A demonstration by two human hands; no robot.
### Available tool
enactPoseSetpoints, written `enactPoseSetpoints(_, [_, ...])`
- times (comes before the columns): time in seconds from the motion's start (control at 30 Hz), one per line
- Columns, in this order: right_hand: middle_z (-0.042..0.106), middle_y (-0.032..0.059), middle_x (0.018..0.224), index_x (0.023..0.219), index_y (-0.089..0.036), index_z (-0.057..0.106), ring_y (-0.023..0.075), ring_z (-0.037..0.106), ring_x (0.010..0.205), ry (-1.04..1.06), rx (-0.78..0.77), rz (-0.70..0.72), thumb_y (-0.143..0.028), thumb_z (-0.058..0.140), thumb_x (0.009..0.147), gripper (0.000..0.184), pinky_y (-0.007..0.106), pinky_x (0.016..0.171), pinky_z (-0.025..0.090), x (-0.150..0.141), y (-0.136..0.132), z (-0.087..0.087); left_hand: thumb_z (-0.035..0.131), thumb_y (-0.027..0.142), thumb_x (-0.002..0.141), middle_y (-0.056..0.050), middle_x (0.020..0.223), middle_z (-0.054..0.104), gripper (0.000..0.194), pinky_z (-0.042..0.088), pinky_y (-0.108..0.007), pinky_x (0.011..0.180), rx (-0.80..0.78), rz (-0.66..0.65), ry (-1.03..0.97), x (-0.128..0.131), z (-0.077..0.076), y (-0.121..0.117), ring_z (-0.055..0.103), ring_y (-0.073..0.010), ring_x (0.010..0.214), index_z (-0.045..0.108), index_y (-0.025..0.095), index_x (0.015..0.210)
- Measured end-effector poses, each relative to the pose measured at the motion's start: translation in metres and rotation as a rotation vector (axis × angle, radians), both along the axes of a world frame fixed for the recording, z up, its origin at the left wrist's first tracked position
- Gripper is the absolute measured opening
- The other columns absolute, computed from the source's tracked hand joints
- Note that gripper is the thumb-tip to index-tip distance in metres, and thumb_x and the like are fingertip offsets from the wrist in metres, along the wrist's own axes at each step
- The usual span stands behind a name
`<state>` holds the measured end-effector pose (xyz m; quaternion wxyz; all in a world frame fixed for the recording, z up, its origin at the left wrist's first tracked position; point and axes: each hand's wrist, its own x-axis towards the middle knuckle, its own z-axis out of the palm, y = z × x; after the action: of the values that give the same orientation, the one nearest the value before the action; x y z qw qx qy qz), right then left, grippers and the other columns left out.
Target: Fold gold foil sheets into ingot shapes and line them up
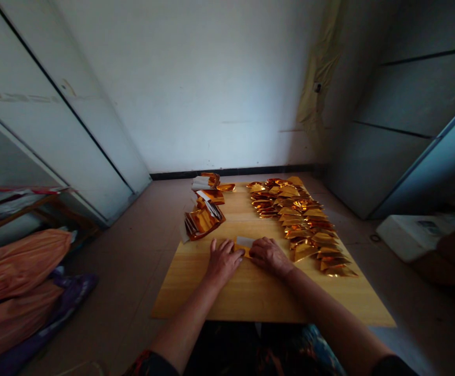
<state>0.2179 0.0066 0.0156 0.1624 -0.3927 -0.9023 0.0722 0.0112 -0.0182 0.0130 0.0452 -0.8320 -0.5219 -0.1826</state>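
A person's left hand [223,262] and right hand [269,256] close narrowly on a gold foil sheet [243,251] and white paper [245,242] on a wooden bench [251,297], between folded foil triangles [295,219] and foil packets [203,219].

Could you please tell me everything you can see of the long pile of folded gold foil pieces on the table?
The pile of folded gold foil pieces is a loose, overlapping band of shiny, creased, orange-gold, roughly triangular pieces. It runs diagonally across the light wooden tabletop, from the far edge towards the right corner, and ends close to the person's right hand.
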Motion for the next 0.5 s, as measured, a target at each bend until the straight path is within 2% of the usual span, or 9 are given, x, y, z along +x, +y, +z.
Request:
enactPoseSetpoints(0.3, [0.062, 0.0046, 0.089, 0.088, -0.020, 0.063, 0.0171, 0.049, 0.084, -0.161, 0.167, 0.031, -0.022, 0.045, 0.093, 0.018, 0.031, 0.077, 0.031, -0.007, -0.001, -0.002, 0.057, 0.026, 0.085, -0.003, 0.101, 0.065, 0.009, 0.012, -0.061, 0.106, 0.035, 0.024, 0.005, 0.005, 0.004, 0.001, 0.056, -0.0217, 0.104, 0.063, 0.028, 0.091])
enactPoseSetpoints(0.5, [0.064, 0.0047, 0.089, 0.087, -0.019, 0.062, 0.0178, 0.051, 0.083, -0.166, 0.151, -0.022, -0.021, 0.043, 0.094, 0.021, 0.031, 0.075, 0.031, -0.011, 0.002, -0.004, 0.054, 0.023, 0.086, -0.003, 0.092, 0.066, 0.010, 0.014, -0.060, 0.107, 0.058, 0.063, 0.011, 0.010, 0.004, 0.001, 0.058, -0.0199, 0.095, 0.064, 0.025, 0.083])
